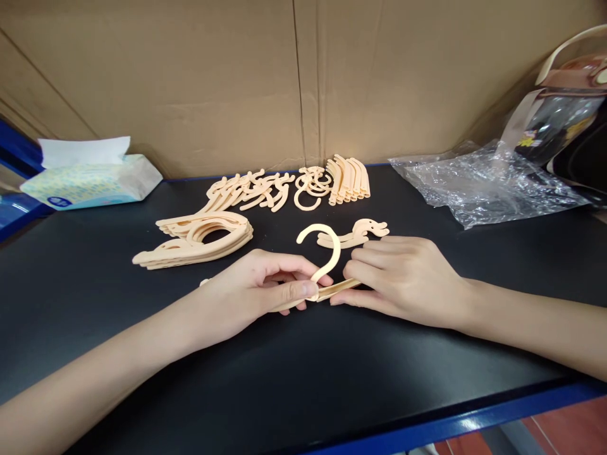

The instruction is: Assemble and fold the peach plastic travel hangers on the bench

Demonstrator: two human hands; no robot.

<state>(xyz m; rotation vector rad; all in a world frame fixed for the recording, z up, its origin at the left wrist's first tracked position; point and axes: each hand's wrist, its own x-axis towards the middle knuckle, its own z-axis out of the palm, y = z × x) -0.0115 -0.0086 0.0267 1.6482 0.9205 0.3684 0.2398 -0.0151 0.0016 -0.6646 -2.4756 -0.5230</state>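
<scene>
Between both hands is a cream plastic clothes hanger (pixel 334 251), its curved hook pointing up. My left hand (pixel 270 284) pinches it at the base of the hook, thumb on the near side. On the other side, my right hand (pixel 403 278) grips a hanger arm, fingers closed round it and hiding its end. Just behind the right hand lies a small cream arm piece (pixel 353 234) with a rounded, holed end. Left of the hook, a stack of flat cream hanger pieces (pixel 213 243) rests on the black table (pixel 284 379).
Farther back lie several branched cream parts (pixel 256 188), loose hooks (pixel 308 201) and a row of curved arm pieces (pixel 349 182). A tissue pack (pixel 95 180) sits back left. Clear plastic bags (pixel 478 186) and a handled bottle (pixel 554 120) are at right. Cardboard (pixel 213 82) stands behind.
</scene>
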